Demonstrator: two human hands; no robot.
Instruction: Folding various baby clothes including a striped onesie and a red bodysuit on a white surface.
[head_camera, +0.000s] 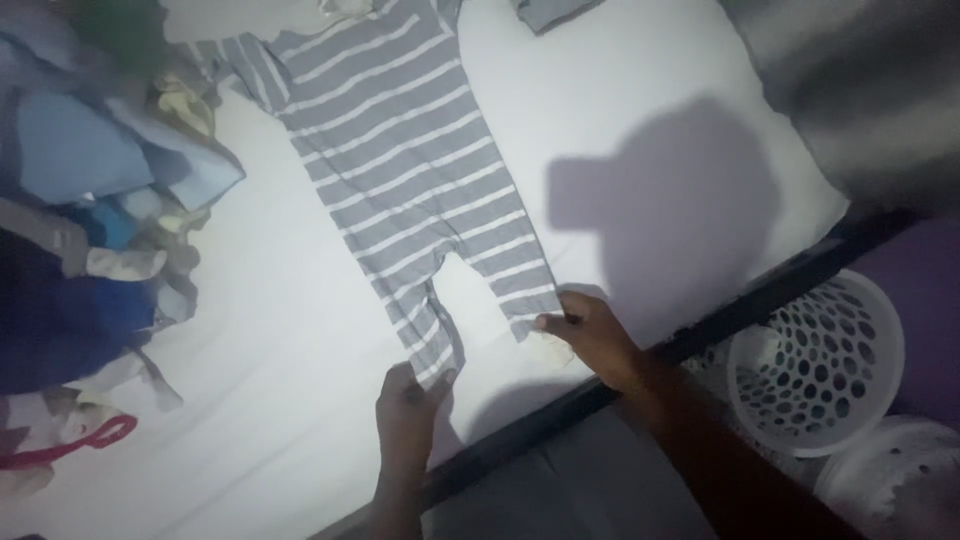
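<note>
Both hands pinch the leg ends of a grey striped baby sleepsuit (400, 160): left hand (408, 415) one leg, right hand (590, 335) the other. It lies flat across the frame's middle on a white sheet (650, 90).

From my remote seat this reads as a home, most likely a bedroom used for sorting laundry. A bed with a white sheet (640, 90) fills most of the view, its dark frame edge (700, 335) running along the near right side. A grey-and-white striped baby sleepsuit (410, 150) lies flat on the sheet. Along the bed's left edge I see a heap of mixed clothes (80, 230) in blues and pale colours. Beyond the near right corner, on the floor, stands a white perforated laundry basket (815, 360), with a second white tub (890, 480) just beside it.
</note>
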